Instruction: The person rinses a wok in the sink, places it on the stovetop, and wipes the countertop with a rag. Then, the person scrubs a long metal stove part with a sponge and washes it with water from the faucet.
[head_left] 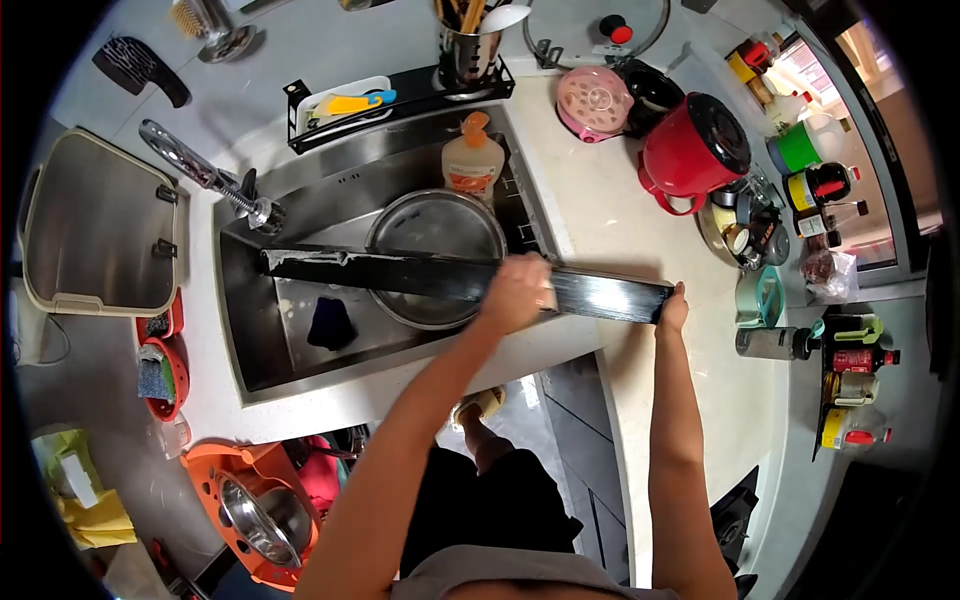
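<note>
Hands on white-streaked black strip

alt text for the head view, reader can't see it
A person's left hand is on a long black panel with white streaks at one end, while the right hand holds the other. The panel extends over a stainless-steel sink and round metal basin.

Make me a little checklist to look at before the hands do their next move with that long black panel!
1. Right hand gripping the long black panel at its end: ok.
2. Left hand on the panel: ok.
3. Panel free of white foam: not ok, some lies near its far end.
4. Soap bottle apart from the panel: ok.
5. Panel not touching the metal bowl it crosses over: cannot tell.
</note>
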